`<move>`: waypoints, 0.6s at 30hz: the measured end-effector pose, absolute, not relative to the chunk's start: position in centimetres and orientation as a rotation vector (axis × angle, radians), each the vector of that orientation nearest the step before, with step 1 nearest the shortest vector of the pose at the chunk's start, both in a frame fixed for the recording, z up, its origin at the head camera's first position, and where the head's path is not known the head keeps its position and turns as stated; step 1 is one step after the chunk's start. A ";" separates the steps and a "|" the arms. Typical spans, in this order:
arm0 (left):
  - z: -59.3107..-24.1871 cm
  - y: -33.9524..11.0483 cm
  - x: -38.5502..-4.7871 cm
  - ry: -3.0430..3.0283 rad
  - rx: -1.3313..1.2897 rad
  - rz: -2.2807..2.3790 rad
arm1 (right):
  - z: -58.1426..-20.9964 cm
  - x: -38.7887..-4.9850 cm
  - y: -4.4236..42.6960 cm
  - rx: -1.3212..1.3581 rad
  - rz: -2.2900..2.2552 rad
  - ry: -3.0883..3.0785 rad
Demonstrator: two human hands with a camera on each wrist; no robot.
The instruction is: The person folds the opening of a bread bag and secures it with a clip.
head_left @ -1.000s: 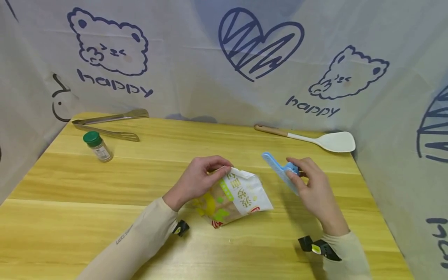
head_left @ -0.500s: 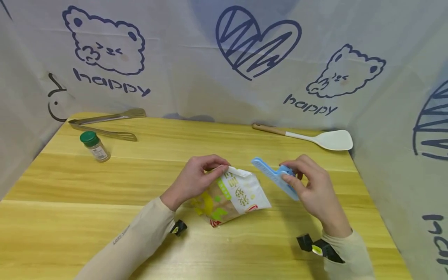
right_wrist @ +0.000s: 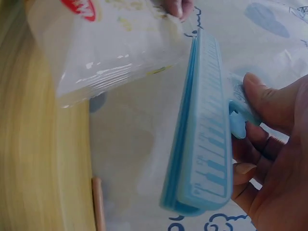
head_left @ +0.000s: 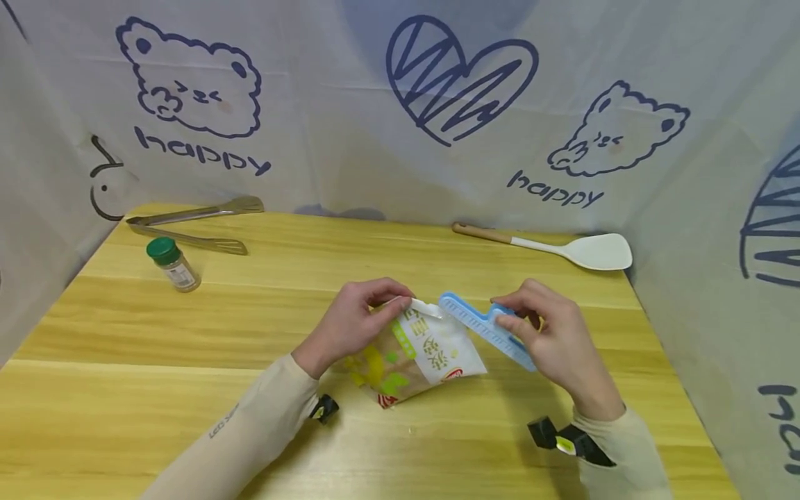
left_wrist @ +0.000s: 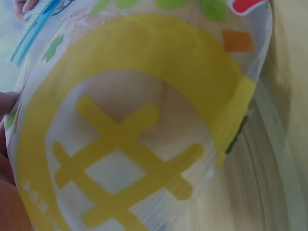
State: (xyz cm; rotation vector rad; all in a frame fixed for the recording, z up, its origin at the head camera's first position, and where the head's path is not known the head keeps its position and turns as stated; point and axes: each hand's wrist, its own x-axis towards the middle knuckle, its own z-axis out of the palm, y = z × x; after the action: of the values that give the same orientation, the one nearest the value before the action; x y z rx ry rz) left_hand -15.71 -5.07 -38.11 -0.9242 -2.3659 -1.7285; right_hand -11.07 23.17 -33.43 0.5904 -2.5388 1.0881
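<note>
The left hand (head_left: 351,319) pinches the bag (head_left: 420,361) by its folded edge, mid-worktop (head_left: 156,340); the right hand (head_left: 558,344), reaching from five o'clock, pinches the clip (head_left: 484,327) near the bag's two-o'clock corner. Worktop separates bag and jar (head_left: 175,265), ten o'clock.

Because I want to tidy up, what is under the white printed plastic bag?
Yellow wood-grain table shows beside the white printed plastic bag; the surface directly beneath it is covered.

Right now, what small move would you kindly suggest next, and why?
Perhaps squeeze the long light-blue plastic clip open: the right hand holds it with jaws close together, beside the white-and-yellow plastic bag, whose edge the left hand pinches.
</note>
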 end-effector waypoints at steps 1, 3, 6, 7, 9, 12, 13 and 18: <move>-38.1 -5.1 -15.7 -2.367 -0.921 -1.724 | -33.5 -11.2 23.1 0.592 1.087 -2.544; -38.1 -5.3 -15.7 -2.372 -0.921 -1.717 | -33.7 -11.4 23.1 0.592 1.081 -2.550; -38.1 -5.3 -15.7 -2.377 -0.928 -1.711 | -33.9 -11.5 23.2 0.582 1.062 -2.565; -38.1 -5.3 -15.7 -2.379 -0.926 -1.708 | -33.9 -11.6 23.2 0.580 1.053 -2.573; -38.0 -5.3 -15.7 -2.382 -0.925 -1.708 | -33.9 -11.7 23.2 0.575 1.043 -2.591; -38.0 -5.3 -15.7 -2.389 -0.925 -1.718 | -33.8 -11.8 23.1 0.565 1.027 -2.615; -38.1 -5.4 -15.7 -2.390 -0.926 -1.722 | -33.8 -11.8 23.1 0.565 1.024 -2.619; -38.1 -5.4 -15.7 -2.403 -0.917 -1.704 | -33.8 -11.7 23.0 0.604 0.960 -2.627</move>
State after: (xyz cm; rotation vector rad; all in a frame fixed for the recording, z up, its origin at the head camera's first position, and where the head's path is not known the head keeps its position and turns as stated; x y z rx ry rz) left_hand -15.75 -5.37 -38.09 -0.9168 -2.4030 -1.7044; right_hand -11.74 22.99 -33.79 0.6044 -2.6270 0.9597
